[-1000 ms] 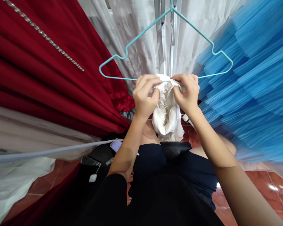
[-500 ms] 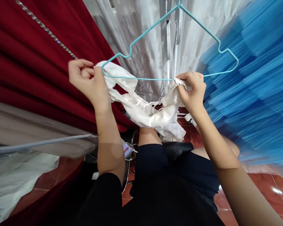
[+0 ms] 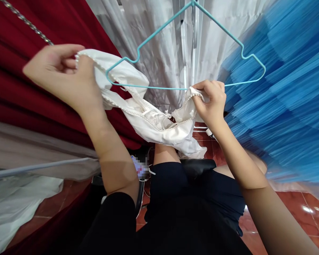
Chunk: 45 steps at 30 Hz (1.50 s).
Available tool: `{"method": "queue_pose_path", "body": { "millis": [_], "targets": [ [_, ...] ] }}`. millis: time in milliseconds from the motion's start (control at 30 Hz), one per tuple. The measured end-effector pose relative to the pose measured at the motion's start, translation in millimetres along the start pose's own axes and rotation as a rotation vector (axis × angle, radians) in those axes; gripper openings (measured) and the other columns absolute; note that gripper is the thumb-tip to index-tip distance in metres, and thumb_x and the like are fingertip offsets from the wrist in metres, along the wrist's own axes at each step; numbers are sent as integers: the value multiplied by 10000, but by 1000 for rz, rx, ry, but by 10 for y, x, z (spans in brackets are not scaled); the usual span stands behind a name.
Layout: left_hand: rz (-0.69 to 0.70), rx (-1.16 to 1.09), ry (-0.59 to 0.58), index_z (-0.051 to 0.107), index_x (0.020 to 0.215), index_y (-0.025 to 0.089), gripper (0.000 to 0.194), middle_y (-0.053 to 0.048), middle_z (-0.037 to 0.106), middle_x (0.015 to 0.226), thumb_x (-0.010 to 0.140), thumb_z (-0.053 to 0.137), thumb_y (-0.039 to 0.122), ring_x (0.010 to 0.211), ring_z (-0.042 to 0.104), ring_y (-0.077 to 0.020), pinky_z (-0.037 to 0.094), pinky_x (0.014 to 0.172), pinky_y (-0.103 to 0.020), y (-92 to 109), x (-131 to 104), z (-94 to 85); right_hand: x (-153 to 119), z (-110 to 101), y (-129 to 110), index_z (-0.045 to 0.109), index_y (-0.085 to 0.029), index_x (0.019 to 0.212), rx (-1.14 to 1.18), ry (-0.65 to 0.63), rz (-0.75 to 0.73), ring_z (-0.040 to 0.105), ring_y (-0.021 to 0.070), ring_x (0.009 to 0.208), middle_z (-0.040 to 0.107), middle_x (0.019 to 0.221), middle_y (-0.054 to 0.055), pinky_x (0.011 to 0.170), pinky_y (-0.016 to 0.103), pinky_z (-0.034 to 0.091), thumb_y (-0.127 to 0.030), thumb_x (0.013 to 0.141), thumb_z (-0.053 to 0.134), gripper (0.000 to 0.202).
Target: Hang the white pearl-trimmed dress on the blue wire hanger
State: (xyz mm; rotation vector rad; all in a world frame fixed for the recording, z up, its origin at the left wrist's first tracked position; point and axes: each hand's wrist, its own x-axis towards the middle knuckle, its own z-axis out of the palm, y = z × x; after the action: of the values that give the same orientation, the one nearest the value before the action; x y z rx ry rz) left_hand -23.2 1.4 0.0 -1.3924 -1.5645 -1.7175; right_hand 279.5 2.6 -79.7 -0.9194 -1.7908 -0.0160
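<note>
A white garment [image 3: 162, 132] with beaded edges is stretched between my hands, and its lower part hangs over my knee. My left hand [image 3: 66, 76] is closed on one beaded strap at the upper left. Closed on the other side of the garment, my right hand [image 3: 211, 101] pinches the beaded edge just below the hanger's bottom bar. A light-blue hanger [image 3: 154, 87] hangs in front of me. Its left end passes through the loop of the left strap, while its right end has no cloth on it.
Red cloth [image 3: 69, 21] hangs on the left with a beaded chain [image 3: 29, 23]. White curtains [image 3: 159, 42] hang behind the hanger, and blue tulle [image 3: 287, 99] fills the right. A pale bar [image 3: 42, 165] crosses the lower left. Red tiles [image 3: 295, 212] cover the floor.
My left hand has moved left and up, pulling the left strap farther out past the hanger's end. My right hand keeps its grip. The hanger appears slightly farther left in view.
</note>
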Motion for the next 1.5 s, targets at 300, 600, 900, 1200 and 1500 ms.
{"method": "queue_pose_path", "body": {
  "millis": [300,600,900,1200,1500],
  "targets": [
    [35,-34,-250,754,942,84,249,24,617,721,767,631,-44,663,580,-65,483,593,-162,428,-103,180,6,-33,102,575,-209,885,-8,-6,-15,552,165,825,560,795,-1,978,456,405,-224,862,502,78],
    [291,-309,-78,715,917,162,498,35,628,793,626,509,-185,649,583,-82,291,395,-188,225,-70,471,-29,26,11,581,-198,875,-24,25,-36,530,146,798,548,786,-5,980,431,388,-214,872,460,121],
    [541,-421,-52,459,1226,195,727,3,521,1204,637,423,-229,727,618,-33,314,391,-186,177,-142,716,-67,24,37,578,-200,915,-80,4,-35,544,161,838,569,828,0,986,440,395,-182,848,489,113],
    [438,-279,-241,456,1203,242,735,80,536,1210,648,407,-238,736,636,-2,430,515,-150,129,-62,766,-77,31,23,554,-204,913,-136,-1,-20,550,173,857,570,832,1,1008,466,377,-194,854,484,91],
    [384,-579,53,635,1082,185,213,-29,583,1022,894,563,117,946,586,-162,489,722,-237,520,-417,620,-86,42,50,536,-205,936,-138,8,-44,543,171,855,572,850,3,981,448,379,-176,844,474,114]
  ]
}}
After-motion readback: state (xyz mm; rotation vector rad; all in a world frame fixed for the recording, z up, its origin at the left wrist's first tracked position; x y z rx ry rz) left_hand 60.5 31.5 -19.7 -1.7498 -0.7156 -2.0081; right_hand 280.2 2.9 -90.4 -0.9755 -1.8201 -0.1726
